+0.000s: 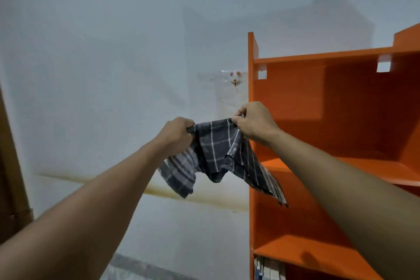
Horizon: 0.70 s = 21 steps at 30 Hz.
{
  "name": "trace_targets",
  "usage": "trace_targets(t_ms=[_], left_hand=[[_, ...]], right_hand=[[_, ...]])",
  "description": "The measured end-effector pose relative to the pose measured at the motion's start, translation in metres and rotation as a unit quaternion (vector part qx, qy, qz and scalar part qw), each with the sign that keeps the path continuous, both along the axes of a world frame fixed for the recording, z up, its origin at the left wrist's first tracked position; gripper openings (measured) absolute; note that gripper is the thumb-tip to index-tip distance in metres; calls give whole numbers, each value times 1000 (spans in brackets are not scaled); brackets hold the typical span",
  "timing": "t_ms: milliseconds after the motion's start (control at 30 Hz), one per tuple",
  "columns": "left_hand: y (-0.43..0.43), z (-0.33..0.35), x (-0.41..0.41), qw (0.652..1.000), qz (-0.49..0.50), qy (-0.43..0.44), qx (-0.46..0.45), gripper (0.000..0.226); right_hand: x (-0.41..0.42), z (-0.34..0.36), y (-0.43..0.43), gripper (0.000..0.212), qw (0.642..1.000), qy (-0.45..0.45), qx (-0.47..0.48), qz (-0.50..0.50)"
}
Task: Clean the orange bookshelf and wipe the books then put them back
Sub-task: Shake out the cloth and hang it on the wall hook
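Observation:
The orange bookshelf point(341, 102) stands at the right against a pale wall; its upper two compartments hold nothing. A few books point(267, 268) show in a low compartment at the bottom edge. In front of the shelf's left side panel, a dark grey checked cloth point(218, 154) hangs stretched between my hands. My left hand point(177, 133) pinches its left top corner and my right hand point(254, 123) pinches its right top corner. The rest of the cloth droops below them.
A small wall hook point(235, 78) is stuck to the wall just left of the shelf. A yellowish stain point(159, 188) runs across the wall lower down. A brown wooden frame point(11, 166) borders the left edge.

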<state>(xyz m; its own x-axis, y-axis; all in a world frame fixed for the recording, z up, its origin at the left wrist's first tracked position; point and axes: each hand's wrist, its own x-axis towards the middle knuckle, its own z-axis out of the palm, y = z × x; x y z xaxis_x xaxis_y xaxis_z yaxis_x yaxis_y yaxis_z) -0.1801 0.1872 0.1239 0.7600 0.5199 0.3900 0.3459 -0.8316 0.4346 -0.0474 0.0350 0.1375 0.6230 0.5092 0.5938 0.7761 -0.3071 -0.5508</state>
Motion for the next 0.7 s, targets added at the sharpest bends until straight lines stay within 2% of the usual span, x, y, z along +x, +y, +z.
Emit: trace_targets(t_ms=[100, 200, 300, 367, 467, 533, 600, 700], left_hand=[[16, 7, 15, 997, -20, -53, -43, 29], [40, 14, 37, 992, -7, -107, -69, 24], [67, 25, 56, 988, 28, -147, -44, 24], [93, 33, 72, 987, 49, -152, -23, 28], [130, 51, 95, 980, 77, -186, 9, 32], [149, 59, 114, 971, 96, -216, 27, 34], [165, 67, 139, 965, 104, -236, 38, 35], [186, 73, 178, 958, 109, -266, 20, 31]], right_hand=[[10, 8, 27, 19, 999, 22, 27, 17], [31, 8, 57, 14, 995, 64, 61, 36], [52, 13, 82, 6, 983, 126, 96, 98], [69, 21, 101, 10, 969, 157, 107, 157], [98, 35, 130, 16, 952, 206, 67, 215], [116, 38, 150, 11, 956, 208, 6, 206], [134, 42, 172, 4, 964, 213, -19, 156], [167, 44, 205, 13, 961, 265, 56, 62]])
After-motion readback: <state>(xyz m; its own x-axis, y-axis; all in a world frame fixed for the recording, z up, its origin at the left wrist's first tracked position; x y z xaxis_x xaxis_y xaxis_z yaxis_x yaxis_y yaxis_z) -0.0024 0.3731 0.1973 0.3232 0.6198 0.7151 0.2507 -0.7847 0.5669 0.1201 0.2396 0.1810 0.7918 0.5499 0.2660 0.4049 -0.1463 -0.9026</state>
